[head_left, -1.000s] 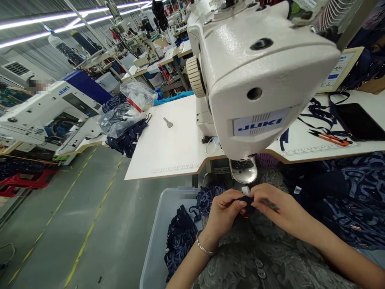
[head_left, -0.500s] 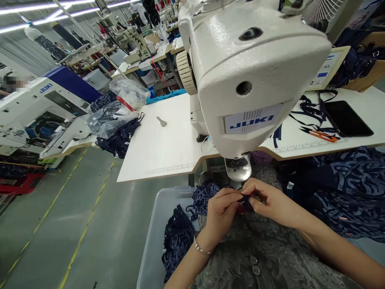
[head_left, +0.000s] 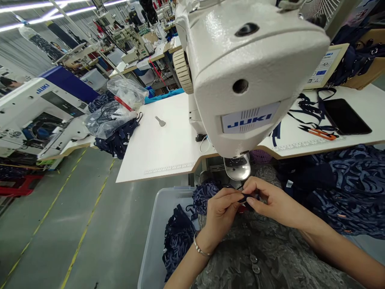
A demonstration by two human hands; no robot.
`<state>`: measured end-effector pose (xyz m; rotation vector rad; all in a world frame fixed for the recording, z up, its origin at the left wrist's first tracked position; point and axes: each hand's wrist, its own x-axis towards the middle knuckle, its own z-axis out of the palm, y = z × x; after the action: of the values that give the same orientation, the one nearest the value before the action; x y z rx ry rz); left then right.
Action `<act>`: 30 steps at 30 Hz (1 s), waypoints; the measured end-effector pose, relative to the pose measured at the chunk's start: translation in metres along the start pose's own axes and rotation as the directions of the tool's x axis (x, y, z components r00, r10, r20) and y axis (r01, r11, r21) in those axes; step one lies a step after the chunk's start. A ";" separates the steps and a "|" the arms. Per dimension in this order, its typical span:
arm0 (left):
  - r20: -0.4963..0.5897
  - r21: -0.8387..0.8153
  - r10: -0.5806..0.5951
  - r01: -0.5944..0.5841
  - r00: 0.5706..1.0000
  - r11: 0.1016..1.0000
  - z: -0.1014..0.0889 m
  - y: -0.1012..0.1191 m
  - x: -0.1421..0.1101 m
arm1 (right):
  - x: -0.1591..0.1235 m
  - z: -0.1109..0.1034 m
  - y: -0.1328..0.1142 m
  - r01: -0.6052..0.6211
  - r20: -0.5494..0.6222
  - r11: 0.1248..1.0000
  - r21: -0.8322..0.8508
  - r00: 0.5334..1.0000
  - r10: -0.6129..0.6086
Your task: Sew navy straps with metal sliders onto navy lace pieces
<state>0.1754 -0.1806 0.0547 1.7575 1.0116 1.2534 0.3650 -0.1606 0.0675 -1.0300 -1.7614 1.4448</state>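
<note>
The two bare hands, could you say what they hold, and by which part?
The left hand and right hand pinch dark navy fabric at either side of its visible part.

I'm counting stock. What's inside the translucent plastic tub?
In the translucent plastic tub lies dark blue patterned fabric. Its folds and the person's left forearm hide anything beneath.

"JUKI" on the near sewing machine (head_left: 255,76) and the left-hand machine (head_left: 51,108)

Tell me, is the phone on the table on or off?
The phone looks off: it lies face up on the white table, all black, with nothing lit.
</note>
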 end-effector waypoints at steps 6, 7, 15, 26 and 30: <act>-0.021 -0.079 -0.191 0.189 0.981 0.979 0.001 -0.002 -0.001 | -0.002 -0.003 -0.002 0.037 -0.049 0.987 -0.154 0.998 -0.045; -0.023 -0.102 -0.231 0.228 0.973 0.968 0.001 -0.002 -0.001 | -0.004 -0.005 -0.003 0.060 -0.082 0.977 -0.206 0.994 -0.078; -0.019 -0.168 -0.291 0.284 0.956 0.944 -0.002 0.001 0.001 | -0.013 -0.005 -0.008 0.277 -0.108 0.693 -0.665 0.883 -0.457; -0.090 0.043 -0.125 0.129 0.988 0.991 -0.002 -0.003 -0.002 | -0.009 0.012 -0.014 0.301 0.017 0.335 -0.893 0.765 -0.644; -0.091 0.051 -0.096 0.100 0.991 0.994 -0.002 0.000 0.000 | -0.004 0.018 -0.009 0.234 -0.103 0.449 -0.863 0.787 -0.609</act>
<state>0.1733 -0.1803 0.0550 1.6854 1.1798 1.2606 0.3501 -0.1735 0.0733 -1.0560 -2.1670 -0.0360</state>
